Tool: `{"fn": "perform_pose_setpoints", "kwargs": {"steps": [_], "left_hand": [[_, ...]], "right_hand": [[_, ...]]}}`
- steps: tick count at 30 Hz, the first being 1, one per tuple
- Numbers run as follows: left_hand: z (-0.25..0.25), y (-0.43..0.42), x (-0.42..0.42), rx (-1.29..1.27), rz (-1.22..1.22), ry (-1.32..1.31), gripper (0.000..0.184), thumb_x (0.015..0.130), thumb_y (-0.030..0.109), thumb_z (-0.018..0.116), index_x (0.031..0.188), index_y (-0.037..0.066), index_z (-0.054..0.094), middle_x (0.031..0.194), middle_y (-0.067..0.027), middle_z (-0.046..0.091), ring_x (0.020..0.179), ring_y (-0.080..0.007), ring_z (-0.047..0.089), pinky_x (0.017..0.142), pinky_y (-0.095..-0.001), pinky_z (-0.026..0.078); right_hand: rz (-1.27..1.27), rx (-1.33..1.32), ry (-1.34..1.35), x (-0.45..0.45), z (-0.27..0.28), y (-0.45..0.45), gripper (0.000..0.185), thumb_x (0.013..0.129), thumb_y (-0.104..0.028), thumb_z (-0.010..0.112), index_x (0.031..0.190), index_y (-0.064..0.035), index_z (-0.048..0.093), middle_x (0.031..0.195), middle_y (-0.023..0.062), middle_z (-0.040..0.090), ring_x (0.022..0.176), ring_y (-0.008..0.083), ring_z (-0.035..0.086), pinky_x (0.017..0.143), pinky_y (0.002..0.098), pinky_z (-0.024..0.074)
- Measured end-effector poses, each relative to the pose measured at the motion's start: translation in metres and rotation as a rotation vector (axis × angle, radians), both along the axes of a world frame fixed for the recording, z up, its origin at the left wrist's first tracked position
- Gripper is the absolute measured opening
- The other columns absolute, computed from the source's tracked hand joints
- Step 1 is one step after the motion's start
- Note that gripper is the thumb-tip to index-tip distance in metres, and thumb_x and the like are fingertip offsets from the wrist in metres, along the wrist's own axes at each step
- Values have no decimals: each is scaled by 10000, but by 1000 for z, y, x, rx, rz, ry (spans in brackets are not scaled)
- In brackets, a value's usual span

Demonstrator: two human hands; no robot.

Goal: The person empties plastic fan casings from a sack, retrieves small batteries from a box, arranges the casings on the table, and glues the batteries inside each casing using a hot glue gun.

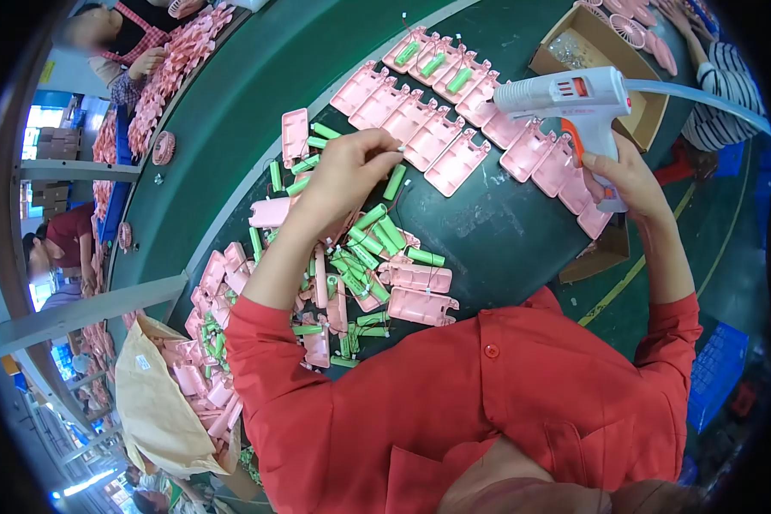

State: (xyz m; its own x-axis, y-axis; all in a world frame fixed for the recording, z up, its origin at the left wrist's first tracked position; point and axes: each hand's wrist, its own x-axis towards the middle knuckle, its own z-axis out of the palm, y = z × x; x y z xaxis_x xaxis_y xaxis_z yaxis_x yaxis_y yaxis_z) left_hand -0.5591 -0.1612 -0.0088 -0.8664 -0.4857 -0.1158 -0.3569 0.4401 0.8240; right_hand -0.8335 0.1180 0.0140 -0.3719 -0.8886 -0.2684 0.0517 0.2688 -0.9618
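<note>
My right hand (630, 176) is wrapped round the handle of a white glue gun (564, 96) with an orange trigger, its nozzle pointing left over the pink shells. My left hand (351, 171) is closed in a pinch, with a small white connector (401, 147) at the fingertips. Just below those fingers is a green cylindrical battery (394, 182); whether its wire runs to the pinch I cannot tell. Pink plastic half-shells (457, 163) lie in rows ahead of my hands. In the far row, a few shells hold a green battery (459, 81) each.
Loose batteries and shells form a pile (364, 257) under my left forearm. A paper sack (158, 403) of pink parts stands at lower left. Beyond the glue gun sits a cardboard box (651, 111). Co-workers sit along the green conveyor (188, 163) and at upper right.
</note>
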Motion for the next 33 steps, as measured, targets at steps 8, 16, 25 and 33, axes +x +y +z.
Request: {"fn": "perform_pose_setpoints", "kwargs": {"steps": [8, 16, 25, 33], "left_hand": [[-11, 13, -2, -529, -162, -129, 141, 821, 160, 695, 907, 62, 746, 868, -139, 699, 853, -341, 675, 770, -430, 531], [34, 11, -10, 46, 163, -16, 154, 895, 134, 702, 878, -16, 733, 843, -22, 706, 754, -73, 607, 703, -239, 491], [8, -2, -119, -726, -171, 463, 135, 808, 146, 733, 862, 23, 742, 1117, -99, 688, 1084, -280, 610, 935, -387, 487], [-38, 6, -173, -911, -195, 365, 153, 784, 235, 770, 819, 88, 790, 1294, -105, 635, 1338, -354, 458, 1116, -483, 345]], "right_hand": [[-29, -76, -37, 4, -3, 0, 388, 881, -278, 701, 1103, 12, 571, 787, 36, 566, 553, 91, 513, 490, 240, 394], [-40, -108, -67, 3, -8, 0, 381, 889, -245, 693, 1143, 16, 580, 748, 24, 569, 571, 82, 512, 513, 237, 392], [-51, -99, -76, 5, -9, 5, 411, 876, -260, 689, 1144, 26, 566, 738, 27, 565, 559, 89, 516, 524, 238, 402], [-99, -92, -64, 6, -11, 17, 504, 866, -319, 700, 1197, 31, 554, 634, 40, 559, 485, 95, 520, 483, 241, 424]]}}
